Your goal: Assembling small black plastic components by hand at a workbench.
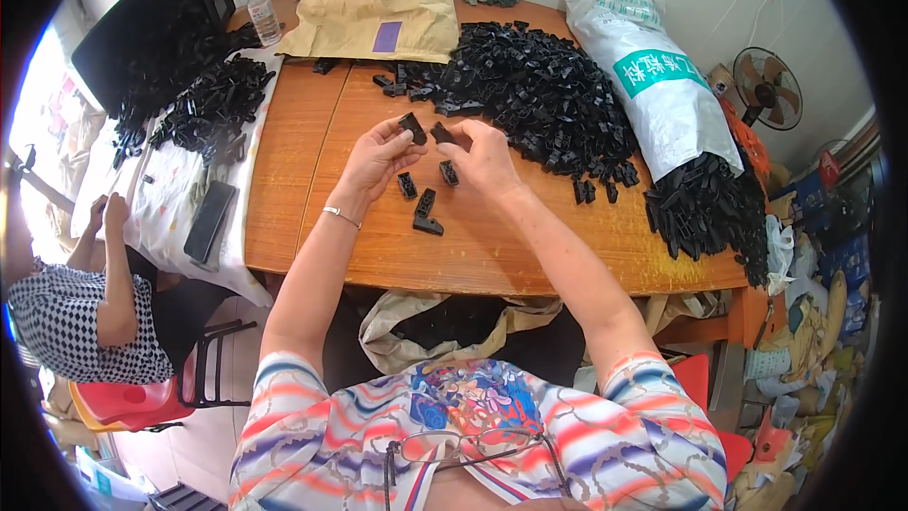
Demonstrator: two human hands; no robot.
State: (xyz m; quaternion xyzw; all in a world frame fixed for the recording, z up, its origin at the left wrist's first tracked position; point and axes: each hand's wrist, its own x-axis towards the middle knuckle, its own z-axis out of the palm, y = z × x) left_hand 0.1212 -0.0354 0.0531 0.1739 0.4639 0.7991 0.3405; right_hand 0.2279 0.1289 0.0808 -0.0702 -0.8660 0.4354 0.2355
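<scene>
My left hand (376,153) pinches a small black plastic part (412,129) above the wooden table (326,156). Close by on the right, my right hand (480,157) grips another black piece (441,132), partly hidden by the fingers. The two pieces are held a short gap apart. Below the hands, several loose black parts (427,202) lie on the tabletop, one (448,172) just beside my right hand. Beyond them spreads a large heap of similar black parts (534,85).
A brown paper sack (378,0) stands at the back. On the right, a white woven sack (653,76) spills slim black pieces (700,208). An open bag (388,331) sits below the table's front edge. A co-worker (85,317) sits at left near a dark phone (210,220) and a bottle (263,14).
</scene>
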